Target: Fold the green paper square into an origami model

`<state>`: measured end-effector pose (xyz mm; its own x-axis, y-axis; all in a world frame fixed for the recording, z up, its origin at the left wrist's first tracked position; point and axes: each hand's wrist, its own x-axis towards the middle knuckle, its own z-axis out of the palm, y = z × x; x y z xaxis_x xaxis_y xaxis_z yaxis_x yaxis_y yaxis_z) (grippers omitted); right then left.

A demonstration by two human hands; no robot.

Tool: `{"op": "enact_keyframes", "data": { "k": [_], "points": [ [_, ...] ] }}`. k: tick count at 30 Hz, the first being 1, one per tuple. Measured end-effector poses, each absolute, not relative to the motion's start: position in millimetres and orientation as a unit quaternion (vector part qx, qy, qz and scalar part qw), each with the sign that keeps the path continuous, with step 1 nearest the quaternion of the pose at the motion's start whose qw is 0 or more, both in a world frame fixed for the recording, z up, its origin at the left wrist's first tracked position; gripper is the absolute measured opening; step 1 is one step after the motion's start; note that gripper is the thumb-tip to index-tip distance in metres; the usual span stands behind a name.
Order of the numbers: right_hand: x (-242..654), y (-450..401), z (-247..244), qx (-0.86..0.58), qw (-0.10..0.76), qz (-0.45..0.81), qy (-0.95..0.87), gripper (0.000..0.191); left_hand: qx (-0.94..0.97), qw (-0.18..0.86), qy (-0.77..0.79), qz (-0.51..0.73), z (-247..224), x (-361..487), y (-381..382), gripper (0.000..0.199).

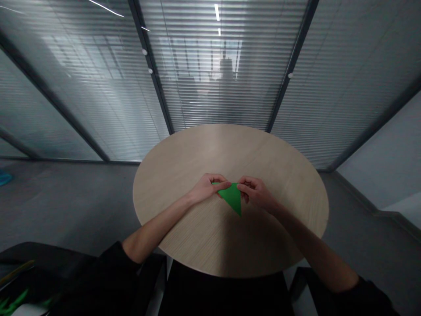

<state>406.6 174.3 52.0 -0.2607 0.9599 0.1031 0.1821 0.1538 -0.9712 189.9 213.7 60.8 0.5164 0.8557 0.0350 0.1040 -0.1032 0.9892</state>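
A green paper triangle (231, 197) sits over the middle of the round table, one point aimed down toward 6 o'clock and its long folded edge running across the top. I can't tell whether it touches the tabletop. The left hand (208, 188) comes in from 9 o'clock and pinches the paper's upper left corner, its fingers (221, 180) curled together and clamped on the sheet. The right hand (256, 193) comes in from 3 o'clock and grips the upper right edge the same way, its fingers (242, 186) close together on the paper. The two hands are just apart, with the green showing between them.

The pale wood-grain table (230, 149) spreads around them. Dark sleeves (115, 267) cover both forearms near the elbows. Past the table at 12 o'clock, a blurred person (226, 72) stands behind a glass partition (82, 96) hung with slatted blinds. A blue object (5, 177) lies on the grey floor (72, 210) at 9 o'clock, and a dark item with green pieces (13, 303) sits at 7 o'clock.
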Motion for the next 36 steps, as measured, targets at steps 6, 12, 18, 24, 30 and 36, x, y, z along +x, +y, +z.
{"op": "enact_keyframes", "data": {
  "k": [6,12,18,24,30,36],
  "points": [
    [404.5,174.0,53.1,-0.444,0.429,0.48,-0.623,0.035,0.623,0.579,0.37,0.374,59.6,191.9,211.7,0.029],
    [393.9,167.0,50.8,-0.436,0.389,0.516,-0.627,0.039,0.634,0.551,0.374,0.393,61.6,193.7,211.8,0.031],
    [389.0,161.4,51.4,-0.463,0.346,0.528,-0.622,0.038,0.648,0.527,0.374,0.403,62.3,196.5,210.4,0.03],
    [390.3,167.7,45.6,-0.462,0.352,0.528,-0.619,0.038,0.626,0.559,0.366,0.403,61.9,197.1,210.4,0.035],
    [390.9,165.3,50.6,-0.463,0.34,0.533,-0.621,0.034,0.61,0.576,0.361,0.409,60.3,200.0,207.7,0.037],
    [387.3,161.7,54.2,-0.441,0.371,0.532,-0.62,0.037,0.625,0.576,0.341,0.402,59.2,201.7,204.9,0.037]
  ]
}}
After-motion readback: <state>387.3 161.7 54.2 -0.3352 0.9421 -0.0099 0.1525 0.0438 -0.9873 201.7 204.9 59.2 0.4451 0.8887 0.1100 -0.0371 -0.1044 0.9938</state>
